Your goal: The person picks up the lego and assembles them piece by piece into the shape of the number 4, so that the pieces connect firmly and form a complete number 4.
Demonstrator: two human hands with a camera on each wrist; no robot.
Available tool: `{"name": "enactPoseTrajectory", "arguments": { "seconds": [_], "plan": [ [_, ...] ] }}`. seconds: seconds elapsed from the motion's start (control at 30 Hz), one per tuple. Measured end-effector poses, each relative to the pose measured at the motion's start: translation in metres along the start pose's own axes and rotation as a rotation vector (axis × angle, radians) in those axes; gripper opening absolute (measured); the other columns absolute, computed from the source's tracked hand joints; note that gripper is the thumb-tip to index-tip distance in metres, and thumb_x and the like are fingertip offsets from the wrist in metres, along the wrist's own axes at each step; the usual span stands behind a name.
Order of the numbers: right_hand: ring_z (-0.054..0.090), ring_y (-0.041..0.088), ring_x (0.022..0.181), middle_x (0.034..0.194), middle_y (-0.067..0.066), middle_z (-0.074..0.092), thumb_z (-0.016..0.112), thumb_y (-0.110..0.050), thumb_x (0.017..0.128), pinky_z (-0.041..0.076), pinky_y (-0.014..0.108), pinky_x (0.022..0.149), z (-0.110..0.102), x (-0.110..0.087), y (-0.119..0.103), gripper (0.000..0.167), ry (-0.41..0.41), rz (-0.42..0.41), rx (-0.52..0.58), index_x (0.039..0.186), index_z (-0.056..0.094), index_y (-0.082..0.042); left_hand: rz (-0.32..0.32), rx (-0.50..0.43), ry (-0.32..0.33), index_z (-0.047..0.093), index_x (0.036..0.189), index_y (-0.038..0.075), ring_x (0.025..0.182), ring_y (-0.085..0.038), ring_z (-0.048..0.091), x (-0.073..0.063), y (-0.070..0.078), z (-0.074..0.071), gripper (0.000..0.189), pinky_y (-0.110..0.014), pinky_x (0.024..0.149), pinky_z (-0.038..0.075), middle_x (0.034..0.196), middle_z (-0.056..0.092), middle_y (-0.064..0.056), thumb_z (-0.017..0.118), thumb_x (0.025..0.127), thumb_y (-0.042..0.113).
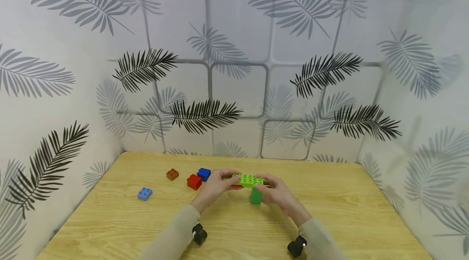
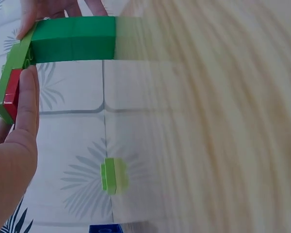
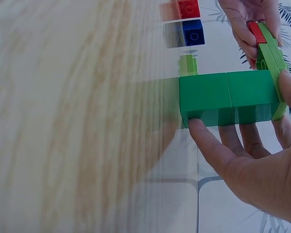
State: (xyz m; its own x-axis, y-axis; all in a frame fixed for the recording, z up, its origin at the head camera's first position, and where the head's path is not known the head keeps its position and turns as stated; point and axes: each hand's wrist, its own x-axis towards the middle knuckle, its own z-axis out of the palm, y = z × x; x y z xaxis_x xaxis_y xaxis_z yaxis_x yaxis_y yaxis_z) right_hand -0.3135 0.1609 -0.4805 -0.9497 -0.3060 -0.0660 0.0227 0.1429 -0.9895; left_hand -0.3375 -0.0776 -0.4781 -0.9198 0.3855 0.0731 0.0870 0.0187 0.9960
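A long light green brick point(image 1: 249, 179), studs up, bridges the top of a stack of two dark green bricks point(image 3: 228, 99) standing on the table. Under its left end sits a red brick point(image 2: 12, 92). My left hand point(image 1: 217, 186) pinches that left end, with fingers against the light green and red bricks. At the other end my right hand point(image 1: 279, 193) grips the light green brick by thumb and finger. Its lower fingers point(image 3: 208, 143) lie along the side of the dark green stack, one fingertip near the table.
On the table to the left lie a brown brick point(image 1: 172, 174), a light blue brick point(image 1: 144, 193), another red brick point(image 1: 194, 182) and a dark blue brick point(image 1: 203, 174). A small light green brick point(image 2: 109, 175) stands behind the hands, hidden in the head view. Leaf-patterned walls surround the table.
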Motion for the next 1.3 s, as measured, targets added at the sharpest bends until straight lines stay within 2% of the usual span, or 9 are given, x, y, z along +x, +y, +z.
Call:
{"name": "enactPoseTrajectory", "arguments": {
  "seconds": [0.2, 0.37, 0.57, 0.77, 0.9, 1.0, 1.1, 1.3],
  "plan": [
    [0.059, 0.022, 0.111, 0.135, 0.019, 0.051, 0.065, -0.030, 0.095, 0.055, 0.045, 0.090, -0.001, 0.000, 0.002, 0.049, -0.005, -0.008, 0.001, 0.139, 0.054, -0.012, -0.025, -0.108, 0.068, 0.067, 0.120, -0.002, 0.097, -0.023, 0.070, 0.002, 0.003, 0.003, 0.031, -0.037, 0.083, 0.058, 0.118, 0.066, -0.017, 0.069, 0.092, 0.010],
    [0.058, 0.021, 0.112, 0.137, 0.019, 0.051, 0.065, -0.031, 0.096, 0.054, 0.047, 0.092, -0.001, 0.001, 0.001, 0.049, -0.010, -0.005, -0.006, 0.140, 0.053, -0.013, -0.053, -0.127, 0.053, 0.066, 0.120, -0.001, 0.098, -0.023, 0.070, 0.001, 0.007, 0.003, 0.029, -0.037, 0.083, 0.058, 0.119, 0.065, -0.016, 0.067, 0.092, 0.008],
    [0.058, 0.023, 0.113, 0.137, 0.019, 0.050, 0.064, -0.030, 0.096, 0.053, 0.049, 0.093, -0.001, 0.000, -0.001, 0.049, -0.005, 0.000, 0.000, 0.140, 0.053, -0.013, -0.034, -0.025, 0.000, 0.066, 0.122, 0.005, 0.096, -0.018, 0.068, 0.002, 0.005, -0.001, 0.034, -0.035, 0.082, 0.058, 0.121, 0.065, -0.012, 0.068, 0.093, 0.022],
    [0.058, 0.023, 0.113, 0.136, 0.019, 0.051, 0.065, -0.031, 0.095, 0.054, 0.048, 0.092, 0.000, -0.001, -0.001, 0.051, -0.010, 0.000, 0.003, 0.141, 0.052, -0.012, -0.009, 0.052, 0.052, 0.068, 0.119, 0.006, 0.096, -0.014, 0.064, 0.005, -0.002, -0.010, 0.036, -0.041, 0.083, 0.057, 0.114, 0.068, -0.006, 0.064, 0.095, 0.033],
    [0.057, 0.023, 0.114, 0.137, 0.019, 0.050, 0.064, -0.031, 0.096, 0.054, 0.048, 0.091, 0.000, -0.002, -0.001, 0.051, -0.005, 0.003, 0.006, 0.142, 0.052, -0.012, 0.012, 0.090, 0.107, 0.069, 0.118, 0.006, 0.099, -0.023, 0.063, 0.005, -0.004, -0.017, 0.028, -0.046, 0.085, 0.055, 0.113, 0.068, -0.010, 0.061, 0.098, 0.025],
    [0.054, 0.024, 0.118, 0.140, 0.019, 0.047, 0.064, -0.032, 0.096, 0.054, 0.048, 0.092, 0.000, -0.001, 0.000, 0.051, -0.002, 0.006, 0.002, 0.142, 0.052, -0.013, 0.023, 0.124, 0.153, 0.069, 0.116, 0.007, 0.104, -0.031, 0.063, 0.006, -0.006, -0.023, 0.022, -0.041, 0.082, 0.056, 0.116, 0.067, -0.014, 0.060, 0.098, 0.016],
    [0.054, 0.026, 0.119, 0.140, 0.020, 0.047, 0.065, -0.033, 0.095, 0.053, 0.048, 0.092, -0.001, -0.001, 0.000, 0.050, -0.004, 0.002, -0.001, 0.140, 0.053, -0.014, 0.030, 0.165, 0.191, 0.069, 0.114, 0.005, 0.105, -0.031, 0.064, 0.009, -0.008, -0.028, 0.020, -0.035, 0.078, 0.056, 0.117, 0.067, -0.017, 0.058, 0.098, 0.007],
    [0.055, 0.025, 0.117, 0.136, 0.019, 0.049, 0.066, -0.034, 0.094, 0.054, 0.046, 0.092, -0.001, -0.001, 0.000, 0.051, -0.003, -0.007, -0.003, 0.139, 0.055, -0.014, 0.008, 0.258, 0.185, 0.066, 0.118, -0.001, 0.109, -0.031, 0.062, 0.015, -0.010, -0.035, 0.026, -0.033, 0.079, 0.055, 0.118, 0.066, -0.017, 0.056, 0.094, -0.006]
  ]
}}
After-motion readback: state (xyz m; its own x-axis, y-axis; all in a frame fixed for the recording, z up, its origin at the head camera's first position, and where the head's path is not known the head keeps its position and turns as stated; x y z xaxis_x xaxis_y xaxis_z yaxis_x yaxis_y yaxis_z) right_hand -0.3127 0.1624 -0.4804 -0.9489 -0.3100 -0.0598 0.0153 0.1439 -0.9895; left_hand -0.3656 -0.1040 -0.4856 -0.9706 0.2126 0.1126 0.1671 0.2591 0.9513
